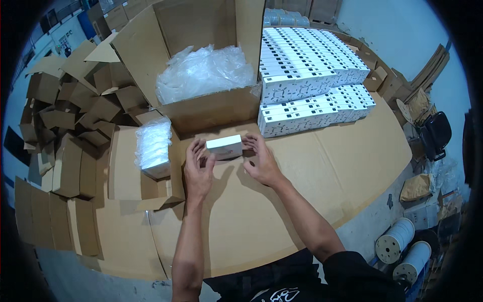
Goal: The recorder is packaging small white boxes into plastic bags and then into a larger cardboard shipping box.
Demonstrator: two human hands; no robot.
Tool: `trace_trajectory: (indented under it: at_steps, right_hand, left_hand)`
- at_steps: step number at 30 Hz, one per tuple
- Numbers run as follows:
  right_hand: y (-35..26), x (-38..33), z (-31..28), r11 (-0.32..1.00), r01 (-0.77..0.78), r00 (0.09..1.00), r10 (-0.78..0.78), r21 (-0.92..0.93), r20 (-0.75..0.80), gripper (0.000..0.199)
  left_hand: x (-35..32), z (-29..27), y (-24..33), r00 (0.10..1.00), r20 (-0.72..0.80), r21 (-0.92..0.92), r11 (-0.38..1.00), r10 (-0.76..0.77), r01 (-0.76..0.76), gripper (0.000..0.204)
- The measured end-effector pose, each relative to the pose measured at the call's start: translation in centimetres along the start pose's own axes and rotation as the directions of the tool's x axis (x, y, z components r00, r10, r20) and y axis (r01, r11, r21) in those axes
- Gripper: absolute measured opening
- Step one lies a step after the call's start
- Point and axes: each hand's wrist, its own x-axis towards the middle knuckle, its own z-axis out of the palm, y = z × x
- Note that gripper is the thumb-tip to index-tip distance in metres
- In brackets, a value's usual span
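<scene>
A small white box (224, 145) stands at the middle of the cardboard-covered table, between my two hands. My left hand (198, 168) is at its left end, thumb by the lower front corner and fingers curled along the side. At the box's right end are the fingertips of my right hand (262, 163); its fingers are spread and its thumb is apart from the box. To the left, an open carton (126, 166) contains a row of white boxes in clear bubble bags (153, 143).
Behind my hands stands a tall open carton (211, 113) full of clear plastic bags (204, 73). Stacked white boxes (297, 88) stand at the back right. Many open cardboard cartons (75, 163) crowd the left side. Cable spools (396, 240) sit on the floor at right.
</scene>
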Motion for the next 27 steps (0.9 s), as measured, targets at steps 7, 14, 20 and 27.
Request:
trace_trajectory:
  at_steps: [7, 14, 20, 27]
  right_hand:
    - [0.4, -1.9, -0.2, 0.992, -0.056, 0.990, 0.040, -0.114, -0.137, 0.050]
    - [0.8, -2.3, -0.7, 0.987, -0.150, 0.970, 0.158, 0.061, -0.183, 0.039]
    - [-0.2, -2.0, 0.0, 0.992, -0.126, 0.975, 0.125, 0.006, -0.183, 0.036]
    - [-0.3, -1.6, -0.6, 0.990, -0.143, 0.972, 0.142, 0.008, -0.187, 0.035]
  left_hand:
    - [0.2, 0.8, 4.6, 0.905, -0.091, 0.457, 0.825, 0.414, -0.332, 0.026]
    - [14.9, 4.4, 12.0, 0.811, -0.129, 0.551, 0.722, 0.570, -0.420, 0.014]
    - [30.3, -1.9, 8.7, 0.958, 0.000, 0.740, 0.645, 0.285, -0.192, 0.036]
    - [33.9, -2.9, 5.8, 0.993, 0.049, 0.904, 0.427, -0.103, 0.000, 0.050]
